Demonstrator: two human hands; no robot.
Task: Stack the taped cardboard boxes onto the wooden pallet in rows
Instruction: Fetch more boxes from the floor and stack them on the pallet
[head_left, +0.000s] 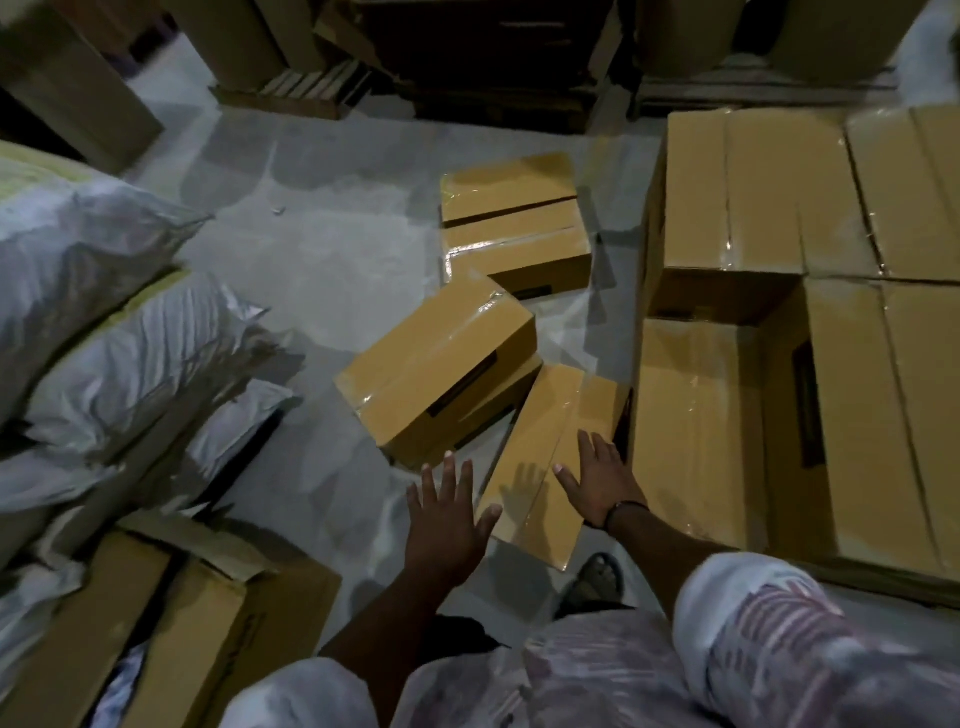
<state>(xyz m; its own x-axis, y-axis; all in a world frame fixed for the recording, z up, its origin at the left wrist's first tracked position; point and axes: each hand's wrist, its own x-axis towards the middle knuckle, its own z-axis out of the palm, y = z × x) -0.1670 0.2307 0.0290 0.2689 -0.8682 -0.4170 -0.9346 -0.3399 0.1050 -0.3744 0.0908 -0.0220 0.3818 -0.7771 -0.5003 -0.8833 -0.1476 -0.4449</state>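
Three taped cardboard boxes lie loose on the grey floor. The nearest box (540, 457) lies flat beside the stack. A tilted box (436, 364) leans just left of it, and a third box (514, 223) sits farther back. My right hand (602, 480) is spread flat on the nearest box's top, close to its right edge. My left hand (447, 514) hovers with fingers spread above the floor beside that box's left edge. Stacked taped boxes (831, 322) fill the right side, with a lower gap (696, 426) in the near row. The pallet under them is hidden.
White plastic sacks (104, 322) are piled on the left. An open cardboard carton (171, 613) stands at the lower left. More boxes and wooden pallets (493, 98) line the far side. My sandalled foot (597, 577) stands behind the nearest box.
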